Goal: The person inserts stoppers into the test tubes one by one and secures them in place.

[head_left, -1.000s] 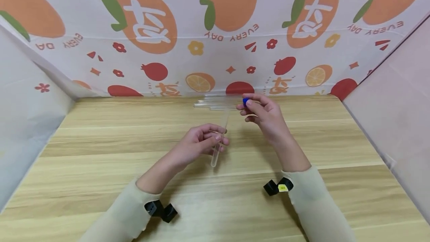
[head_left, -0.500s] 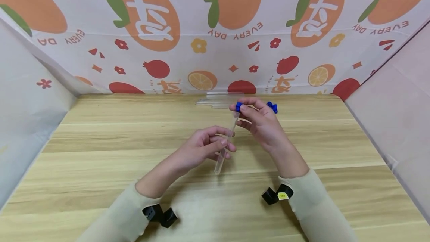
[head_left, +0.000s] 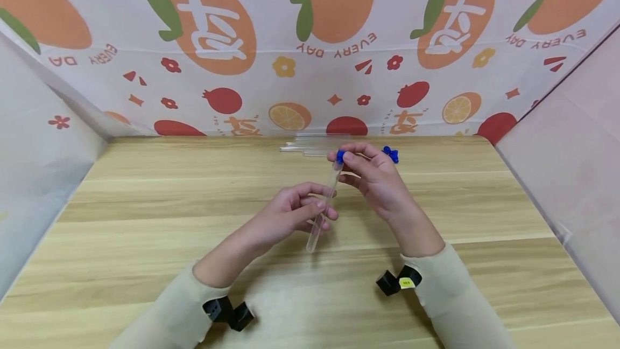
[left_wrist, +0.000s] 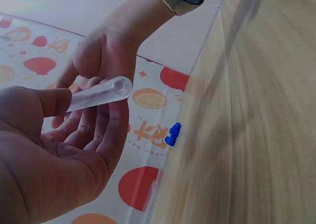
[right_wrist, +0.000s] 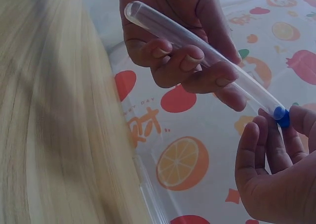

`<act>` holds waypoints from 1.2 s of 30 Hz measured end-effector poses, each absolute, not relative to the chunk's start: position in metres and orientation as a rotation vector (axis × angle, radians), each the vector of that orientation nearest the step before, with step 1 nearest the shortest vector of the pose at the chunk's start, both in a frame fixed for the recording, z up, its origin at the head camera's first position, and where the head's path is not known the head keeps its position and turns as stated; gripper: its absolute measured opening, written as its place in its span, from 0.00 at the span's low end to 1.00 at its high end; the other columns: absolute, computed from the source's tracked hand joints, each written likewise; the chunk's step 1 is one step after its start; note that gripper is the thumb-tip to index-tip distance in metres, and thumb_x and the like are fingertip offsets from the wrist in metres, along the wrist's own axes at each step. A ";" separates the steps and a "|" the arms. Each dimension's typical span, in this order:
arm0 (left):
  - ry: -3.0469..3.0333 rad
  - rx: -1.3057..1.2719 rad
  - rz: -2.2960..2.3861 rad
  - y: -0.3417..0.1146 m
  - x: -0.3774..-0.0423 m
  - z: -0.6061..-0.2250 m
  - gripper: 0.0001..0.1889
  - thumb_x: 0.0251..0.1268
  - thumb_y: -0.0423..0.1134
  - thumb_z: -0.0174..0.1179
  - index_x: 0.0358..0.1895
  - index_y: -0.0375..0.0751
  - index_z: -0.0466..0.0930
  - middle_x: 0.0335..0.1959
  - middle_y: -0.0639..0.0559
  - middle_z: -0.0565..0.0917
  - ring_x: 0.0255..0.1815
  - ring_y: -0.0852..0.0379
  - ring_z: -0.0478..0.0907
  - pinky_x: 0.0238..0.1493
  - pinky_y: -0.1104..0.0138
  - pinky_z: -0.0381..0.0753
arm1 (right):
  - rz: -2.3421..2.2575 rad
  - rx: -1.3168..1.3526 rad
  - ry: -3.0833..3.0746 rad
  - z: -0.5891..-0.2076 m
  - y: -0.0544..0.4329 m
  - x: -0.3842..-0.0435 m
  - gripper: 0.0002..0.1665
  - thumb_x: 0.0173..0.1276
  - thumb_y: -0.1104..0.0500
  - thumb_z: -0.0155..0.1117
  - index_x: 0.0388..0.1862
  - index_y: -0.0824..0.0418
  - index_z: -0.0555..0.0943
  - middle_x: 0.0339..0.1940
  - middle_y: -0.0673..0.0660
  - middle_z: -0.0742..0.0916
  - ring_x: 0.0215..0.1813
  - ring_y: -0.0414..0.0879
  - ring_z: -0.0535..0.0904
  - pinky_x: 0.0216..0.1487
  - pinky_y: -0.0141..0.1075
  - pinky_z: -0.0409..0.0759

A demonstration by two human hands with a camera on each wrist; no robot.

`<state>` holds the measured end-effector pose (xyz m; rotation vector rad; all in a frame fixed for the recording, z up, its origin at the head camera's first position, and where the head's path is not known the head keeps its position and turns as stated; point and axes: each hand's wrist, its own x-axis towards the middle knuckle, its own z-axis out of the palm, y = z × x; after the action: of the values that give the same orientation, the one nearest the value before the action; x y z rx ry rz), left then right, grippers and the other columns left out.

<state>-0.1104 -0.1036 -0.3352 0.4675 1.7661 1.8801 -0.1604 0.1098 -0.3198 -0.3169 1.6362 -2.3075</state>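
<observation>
In the head view my left hand [head_left: 297,209] grips a clear test tube [head_left: 316,230] around its middle, thumb on one side and fingers on the other. The tube tilts, rounded end toward me and mouth away to the right. My right hand [head_left: 375,176] pinches a blue stopper [head_left: 340,156] between thumb and forefinger. In the right wrist view the blue stopper [right_wrist: 282,116] sits at the mouth of the test tube [right_wrist: 182,36]; how deep it goes I cannot tell. The left wrist view shows the tube's rounded end [left_wrist: 121,88] jutting past my left thumb.
Several clear tubes [head_left: 305,147] lie side by side at the back of the wooden table [head_left: 169,203], near the patterned cloth [head_left: 271,31]. A small cluster of blue stoppers [head_left: 390,154] lies to their right, just behind my right hand.
My right hand has moved left and slightly down with the blue stopper, from apart to the tube's mouth. The tube has shifted slightly, and the stopper cluster behind the right hand has come into view.
</observation>
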 end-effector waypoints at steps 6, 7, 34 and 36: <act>1.735 0.484 1.874 -0.104 -0.108 -0.335 0.18 0.79 0.38 0.51 0.67 0.38 0.69 0.48 0.38 0.85 0.43 0.41 0.84 0.48 0.53 0.86 | -2.290 -0.311 1.651 -0.322 0.108 -0.160 0.07 0.76 0.60 0.59 0.50 0.56 0.79 0.49 0.52 0.89 0.53 0.50 0.83 0.55 0.40 0.83; 1.731 0.484 1.875 -0.104 -0.108 -0.335 0.19 0.79 0.38 0.51 0.67 0.39 0.68 0.47 0.39 0.85 0.42 0.44 0.84 0.47 0.54 0.86 | -2.287 -0.310 1.653 -0.322 0.107 -0.160 0.07 0.76 0.60 0.59 0.50 0.56 0.79 0.49 0.53 0.89 0.53 0.49 0.83 0.55 0.40 0.83; 1.694 0.477 1.893 -0.103 -0.104 -0.334 0.18 0.79 0.36 0.51 0.67 0.38 0.69 0.46 0.39 0.86 0.36 0.53 0.86 0.40 0.60 0.88 | -2.263 -0.280 1.694 -0.325 0.107 -0.157 0.07 0.76 0.58 0.59 0.46 0.55 0.83 0.46 0.50 0.89 0.51 0.48 0.82 0.56 0.41 0.82; 1.687 0.483 1.898 -0.103 -0.104 -0.333 0.18 0.79 0.36 0.50 0.67 0.38 0.69 0.46 0.39 0.86 0.36 0.53 0.86 0.39 0.61 0.88 | -2.266 -0.284 1.698 -0.324 0.107 -0.158 0.07 0.76 0.58 0.59 0.47 0.56 0.83 0.46 0.50 0.89 0.51 0.48 0.83 0.55 0.40 0.82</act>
<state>-0.1041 -0.1034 -0.3328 0.4830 1.6869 1.8980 -0.1579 0.1070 -0.3243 -0.2840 1.6983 -2.2659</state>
